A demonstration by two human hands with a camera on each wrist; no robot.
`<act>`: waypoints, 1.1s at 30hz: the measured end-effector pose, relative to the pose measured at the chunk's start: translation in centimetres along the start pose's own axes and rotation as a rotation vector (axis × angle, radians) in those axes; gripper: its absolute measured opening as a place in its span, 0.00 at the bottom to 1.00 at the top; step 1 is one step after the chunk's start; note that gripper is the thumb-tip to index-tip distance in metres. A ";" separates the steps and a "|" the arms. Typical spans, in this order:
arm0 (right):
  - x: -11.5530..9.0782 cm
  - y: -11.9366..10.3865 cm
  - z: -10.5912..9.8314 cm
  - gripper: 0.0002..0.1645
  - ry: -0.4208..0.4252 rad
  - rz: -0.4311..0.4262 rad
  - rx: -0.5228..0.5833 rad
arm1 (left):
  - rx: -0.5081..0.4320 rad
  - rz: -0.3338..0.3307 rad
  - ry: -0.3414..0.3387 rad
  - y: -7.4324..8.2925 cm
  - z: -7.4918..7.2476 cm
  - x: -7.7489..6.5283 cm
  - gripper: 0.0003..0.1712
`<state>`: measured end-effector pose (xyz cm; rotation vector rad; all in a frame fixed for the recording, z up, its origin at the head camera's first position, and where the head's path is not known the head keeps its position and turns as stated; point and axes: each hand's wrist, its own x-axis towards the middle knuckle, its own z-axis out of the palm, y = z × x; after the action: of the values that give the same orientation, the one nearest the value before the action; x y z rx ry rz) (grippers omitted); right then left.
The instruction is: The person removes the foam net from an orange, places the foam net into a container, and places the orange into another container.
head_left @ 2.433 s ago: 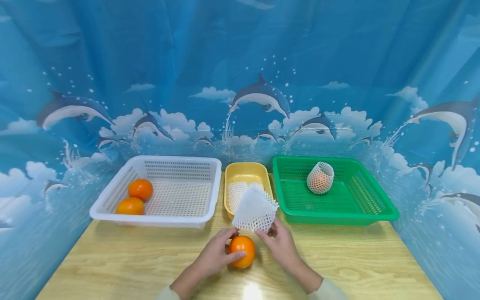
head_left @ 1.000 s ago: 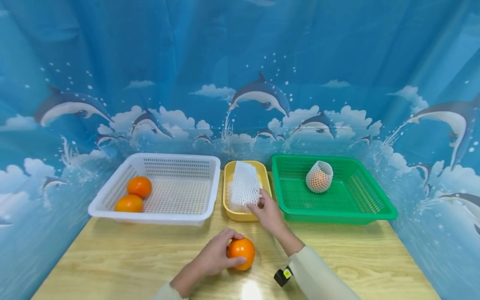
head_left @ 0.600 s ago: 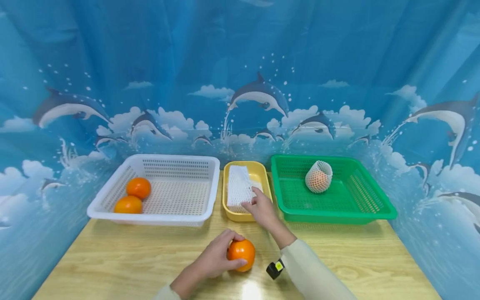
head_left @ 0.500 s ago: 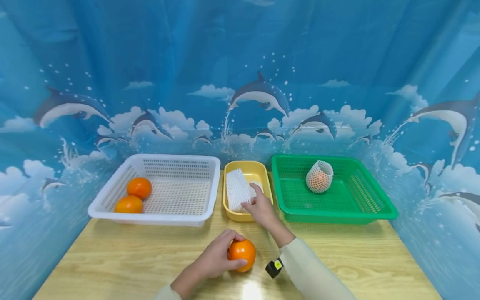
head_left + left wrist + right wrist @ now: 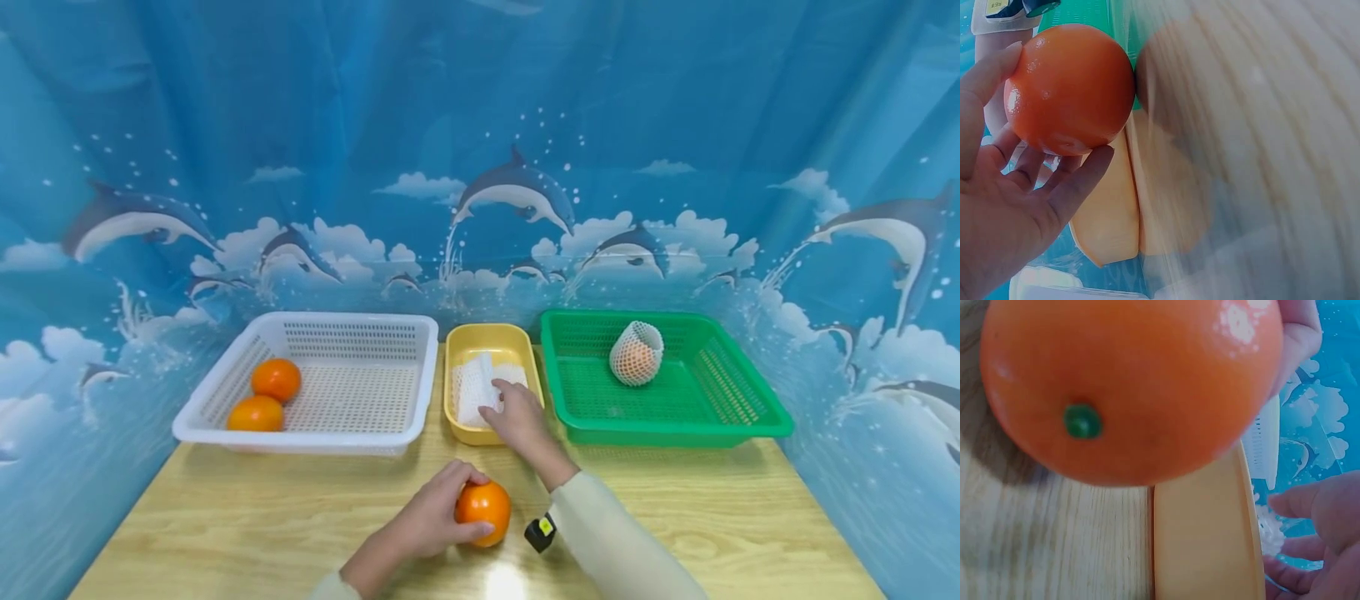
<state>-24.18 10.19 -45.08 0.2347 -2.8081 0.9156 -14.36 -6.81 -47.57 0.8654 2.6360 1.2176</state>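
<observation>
No longer holds white foam netting [image 5: 472, 393] over the front edge of the yellow tray [image 5: 471, 435]; touches it inside with the right hand [image 5: 522, 423].

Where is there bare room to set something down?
Free: table in front of the white basket, left of the left grip; table in front of the green basket, right of the right sleeve; right side inside each basket. Crowded: yellow tray, with nets and the right grip; around the orange fruit.

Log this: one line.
left hand: holds orange fruit; right hand: at foam netting in yellow tray; white basket: two orange fruits; green basket: netted fruit
</observation>
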 end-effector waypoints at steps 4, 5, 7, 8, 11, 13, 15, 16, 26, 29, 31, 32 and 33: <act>0.1 -0.2 0.1 0.30 -0.016 0.032 -0.076 | -0.001 -0.006 -0.003 0.1 0.0 0.0 0.26; 0.2 -0.2 0.1 0.31 -0.039 0.057 -0.079 | 0.001 -0.005 -0.006 0.1 -0.1 0.0 0.26; 0.3 -0.2 0.2 0.33 -0.069 0.080 -0.106 | 0.002 -0.002 -0.012 0.2 -0.1 -0.1 0.26; 0.3 -0.2 0.2 0.34 -0.082 0.087 -0.119 | 0.004 0.000 -0.014 0.2 -0.1 -0.1 0.26; 0.2 -0.2 0.3 0.35 -0.109 0.095 -0.147 | 0.014 0.003 -0.020 0.4 -0.2 -0.2 0.26; 0.2 -0.2 0.3 0.35 -0.115 0.095 -0.163 | 0.024 0.001 -0.020 0.4 -0.2 -0.1 0.26; 0.3 -0.2 0.3 0.36 -0.127 0.101 -0.183 | 0.031 -0.004 -0.021 0.5 -0.3 -0.1 0.27; 0.3 -0.2 0.3 0.36 -0.131 0.102 -0.194 | 0.035 -0.005 -0.021 0.6 -0.3 -0.1 0.27; 0.2 0.2 0.3 0.42 -0.110 0.034 -0.156 | 0.018 -0.002 -0.018 0.4 -0.3 -0.1 0.26; 0.2 0.4 0.4 0.38 -0.091 -0.034 -0.148 | 0.010 -0.005 -0.017 0.4 -0.4 -0.1 0.26; 0.1 0.5 0.5 0.36 -0.079 -0.070 -0.125 | 0.011 -0.005 -0.016 0.3 -0.3 -0.1 0.26; 0.1 0.5 0.6 0.35 -0.077 -0.081 -0.107 | 0.013 -0.004 -0.016 0.3 -0.3 -0.1 0.26; 0.0 0.6 0.7 0.35 -0.077 -0.088 -0.093 | 0.016 -0.004 -0.016 0.3 -0.3 -0.1 0.26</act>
<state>-24.42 10.24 -45.93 0.3849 -2.8757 0.7710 -14.25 -6.88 -47.17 0.8684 2.6368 1.1855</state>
